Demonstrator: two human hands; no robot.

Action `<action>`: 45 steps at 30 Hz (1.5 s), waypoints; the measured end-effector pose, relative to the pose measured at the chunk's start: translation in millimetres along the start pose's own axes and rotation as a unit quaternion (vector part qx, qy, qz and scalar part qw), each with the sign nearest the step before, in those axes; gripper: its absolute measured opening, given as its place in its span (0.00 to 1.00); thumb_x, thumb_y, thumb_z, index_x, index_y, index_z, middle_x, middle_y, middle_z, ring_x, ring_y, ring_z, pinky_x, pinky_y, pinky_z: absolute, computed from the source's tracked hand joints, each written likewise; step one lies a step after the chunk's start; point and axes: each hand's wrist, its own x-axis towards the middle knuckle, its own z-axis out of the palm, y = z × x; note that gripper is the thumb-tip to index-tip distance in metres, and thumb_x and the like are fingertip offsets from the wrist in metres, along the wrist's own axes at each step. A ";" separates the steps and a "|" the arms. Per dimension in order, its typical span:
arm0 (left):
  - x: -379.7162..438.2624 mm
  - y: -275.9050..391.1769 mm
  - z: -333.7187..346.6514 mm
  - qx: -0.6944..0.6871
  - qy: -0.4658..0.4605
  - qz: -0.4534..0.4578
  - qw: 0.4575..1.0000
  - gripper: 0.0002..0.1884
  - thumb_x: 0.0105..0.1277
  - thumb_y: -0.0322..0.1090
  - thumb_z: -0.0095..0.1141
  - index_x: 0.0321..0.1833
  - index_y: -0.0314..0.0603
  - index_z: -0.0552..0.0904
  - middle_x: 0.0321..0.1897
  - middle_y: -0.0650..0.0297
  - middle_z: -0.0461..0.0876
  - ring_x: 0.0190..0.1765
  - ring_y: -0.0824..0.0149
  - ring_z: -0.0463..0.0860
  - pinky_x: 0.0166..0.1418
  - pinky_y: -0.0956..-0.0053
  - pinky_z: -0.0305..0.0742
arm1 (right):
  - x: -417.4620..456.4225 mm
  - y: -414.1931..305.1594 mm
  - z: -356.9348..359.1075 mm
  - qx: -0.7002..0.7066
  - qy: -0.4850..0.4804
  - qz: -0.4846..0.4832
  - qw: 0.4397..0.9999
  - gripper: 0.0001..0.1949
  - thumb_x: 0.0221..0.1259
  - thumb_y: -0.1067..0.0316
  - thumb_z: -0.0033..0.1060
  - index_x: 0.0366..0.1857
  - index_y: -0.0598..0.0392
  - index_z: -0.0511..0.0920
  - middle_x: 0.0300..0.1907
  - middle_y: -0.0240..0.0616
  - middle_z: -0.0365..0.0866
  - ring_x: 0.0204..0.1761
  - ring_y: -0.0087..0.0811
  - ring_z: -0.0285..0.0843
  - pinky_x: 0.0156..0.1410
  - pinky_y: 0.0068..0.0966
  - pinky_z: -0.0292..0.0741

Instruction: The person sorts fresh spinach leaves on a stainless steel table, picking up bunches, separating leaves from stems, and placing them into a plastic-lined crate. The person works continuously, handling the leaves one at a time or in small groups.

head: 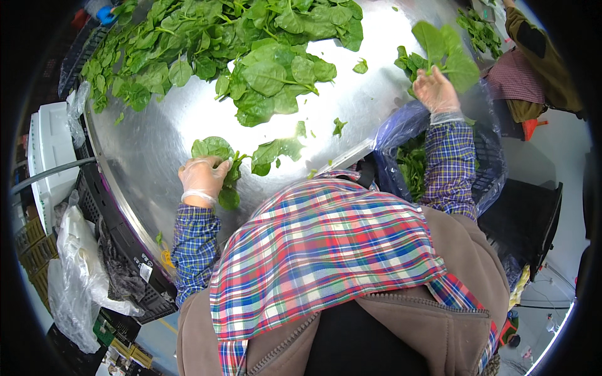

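Observation:
Green leafy vegetables (pixel 207 33) lie heaped across the far part of a shiny metal table (pixel 160 127). My left hand (pixel 203 177), in a clear plastic glove, pinches a small leafy sprig (pixel 212 146) over the table's near left part. My right hand (pixel 436 92), gloved alike, holds broad green leaves (pixel 451 54) by their stems above the table's right edge. Between my hands, a smaller bunch of leaves (pixel 270 82) and loose leaf pieces (pixel 277 152) rest on the metal. Below my right forearm, a crate lined with blue plastic (pixel 392 136) contains more greens (pixel 411 164).
A black plastic crate (pixel 153 301) with clear plastic bags (pixel 77 263) stands at the left, near a white foam box (pixel 51 160). Another person's sleeve (pixel 531 33) shows at upper right. A blue-gloved hand (pixel 106 15) of someone else is at upper left.

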 end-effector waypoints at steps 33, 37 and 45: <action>44.5 102.1 -3.2 -0.806 -0.193 -0.140 0.542 0.20 0.69 0.41 0.57 0.53 0.28 0.76 0.45 0.55 0.81 0.47 0.66 0.81 0.50 0.72 0.79 | -100.6 140.9 141.3 -0.327 -0.311 -0.225 0.864 0.11 0.50 0.75 0.72 0.35 0.54 0.77 0.35 0.30 0.79 0.39 0.22 0.77 0.46 0.20 0.76; 38.3 103.2 -3.1 -0.836 -0.173 -0.123 0.505 0.20 0.69 0.45 0.56 0.52 0.32 0.77 0.42 0.58 0.82 0.44 0.65 0.81 0.50 0.69 0.79 | -104.6 140.1 139.8 -0.407 -0.296 -0.448 0.739 0.12 0.44 0.75 0.73 0.31 0.53 0.78 0.30 0.34 0.80 0.33 0.29 0.80 0.41 0.22 0.77; 37.9 102.3 3.1 -0.857 -0.138 -0.180 0.462 0.14 0.67 0.37 0.58 0.46 0.31 0.79 0.40 0.59 0.82 0.40 0.68 0.81 0.43 0.75 0.77 | -111.8 147.5 146.3 -0.366 -0.324 -0.514 0.705 0.06 0.46 0.72 0.67 0.27 0.47 0.79 0.28 0.34 0.81 0.31 0.38 0.82 0.34 0.27 0.77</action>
